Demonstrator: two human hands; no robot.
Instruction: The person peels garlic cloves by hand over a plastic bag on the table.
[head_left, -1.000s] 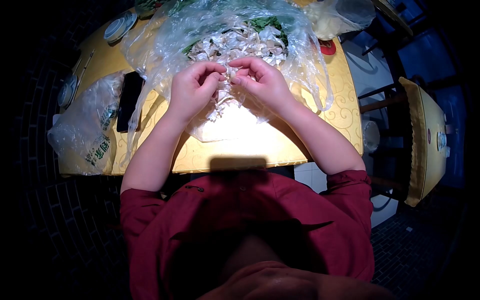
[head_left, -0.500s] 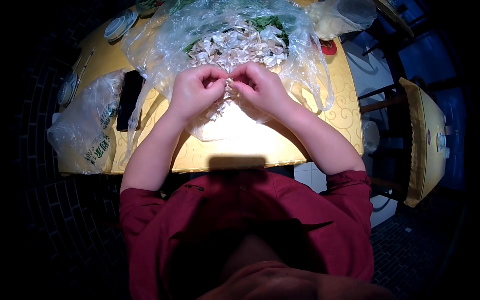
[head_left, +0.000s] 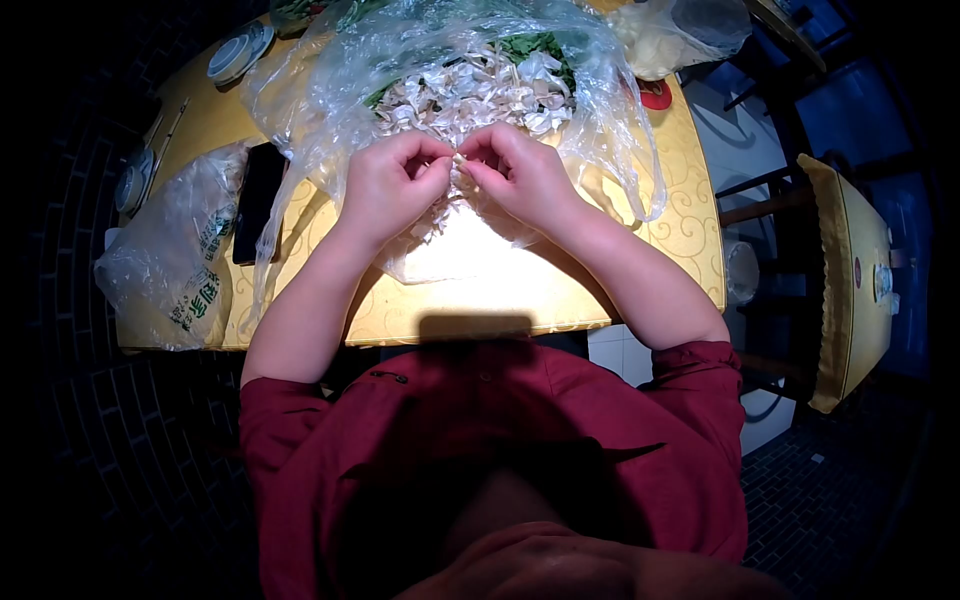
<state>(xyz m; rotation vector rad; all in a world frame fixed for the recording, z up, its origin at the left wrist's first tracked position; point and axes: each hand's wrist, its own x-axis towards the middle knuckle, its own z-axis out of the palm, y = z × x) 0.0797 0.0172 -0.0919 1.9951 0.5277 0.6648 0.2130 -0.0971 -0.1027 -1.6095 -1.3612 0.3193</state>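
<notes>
Between the fingertips of both hands is a small pale garlic clove [head_left: 458, 160], mostly covered by the fingers. My left hand [head_left: 393, 183] pinches it from one side and my right hand [head_left: 520, 172] from the other, thumbs against forefingers. Just beyond the hands lies a heap of papery garlic skins [head_left: 470, 90] with green leaves [head_left: 535, 45] behind it. A clear plastic bag [head_left: 345, 80] spreads open around and under the heap. More bits of skin are scattered beneath my hands on the bag's near part.
A phone [head_left: 260, 200] lies on the yellow-covered table [head_left: 400, 310], beside a printed plastic bag [head_left: 170, 250]. Stacked dishes [head_left: 235, 58] and chopsticks [head_left: 170, 135] are at the left. Another plastic bag [head_left: 680, 40] sits at the far right corner; a chair [head_left: 850, 285] stands to the right.
Both hands stay in nearly the same place, still pinched together. The fingers have shifted very slightly around the clove.
</notes>
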